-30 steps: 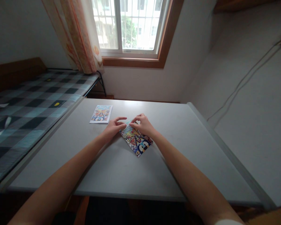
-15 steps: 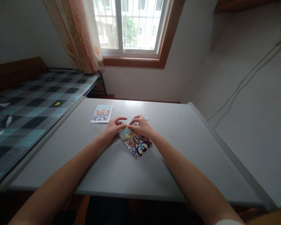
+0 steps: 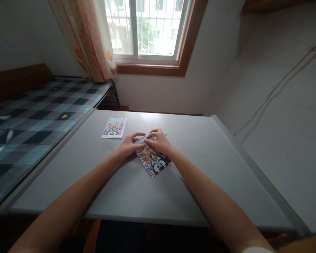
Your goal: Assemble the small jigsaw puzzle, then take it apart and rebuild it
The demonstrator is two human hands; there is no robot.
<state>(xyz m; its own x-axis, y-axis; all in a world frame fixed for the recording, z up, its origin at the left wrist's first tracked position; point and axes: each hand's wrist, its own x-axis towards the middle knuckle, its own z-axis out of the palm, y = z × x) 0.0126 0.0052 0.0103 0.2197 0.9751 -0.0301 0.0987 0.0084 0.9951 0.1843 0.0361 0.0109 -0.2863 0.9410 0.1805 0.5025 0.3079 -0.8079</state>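
A colourful cartoon jigsaw puzzle (image 3: 154, 160) lies askew on the grey table (image 3: 152, 186). My left hand (image 3: 129, 144) and my right hand (image 3: 159, 141) meet at its far end, fingers curled and pinching that edge, which looks slightly lifted. A small loose puzzle piece (image 3: 165, 133) lies just beyond my right hand. A printed picture card (image 3: 114, 127) with the same cartoon design lies flat to the left, apart from both hands.
A bed with a blue and black checked cover (image 3: 34, 123) runs along the table's left edge. A window (image 3: 147, 28) with an orange curtain (image 3: 86, 38) is behind. A white wall with a hanging cable (image 3: 274, 91) borders the right side.
Both hands have closed in on the puzzle's far edge, which now appears raised a little. The puzzle has shifted slightly away from me. The loose piece has come into view beyond my right hand.
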